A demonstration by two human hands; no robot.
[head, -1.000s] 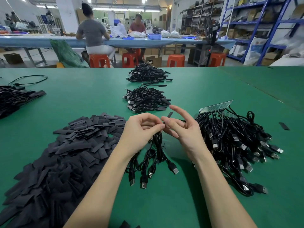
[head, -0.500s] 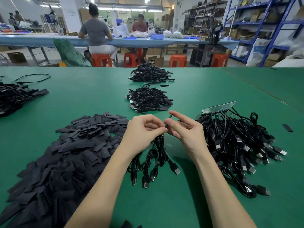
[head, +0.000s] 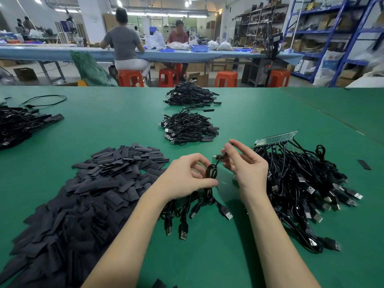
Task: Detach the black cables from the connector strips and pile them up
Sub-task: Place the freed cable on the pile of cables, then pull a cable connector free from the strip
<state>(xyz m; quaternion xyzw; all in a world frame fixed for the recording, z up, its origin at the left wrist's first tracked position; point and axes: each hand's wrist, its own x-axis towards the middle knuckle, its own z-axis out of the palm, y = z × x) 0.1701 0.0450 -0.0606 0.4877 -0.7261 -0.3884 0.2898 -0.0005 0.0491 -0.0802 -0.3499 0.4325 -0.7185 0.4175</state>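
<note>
A worker's left hand [head: 187, 175] grips a bundle of black USB cables [head: 193, 206] above a green table [head: 228, 256], fingers curled round the looped cords while the silver-tipped plugs hang toward the near edge. The right hand [head: 247, 165] pinches one cable end [head: 219, 157] between thumb and fingertips, a small metal tip showing; whether a sleeve covers it is hard to tell. To the right, more black cables [head: 301, 183] lie in a tangle, some attached to a pale connector strip [head: 276, 137]. A heap of flat black sleeves [head: 83, 194] spreads at left; two finished cable piles [head: 187, 127] sit farther back.
</note>
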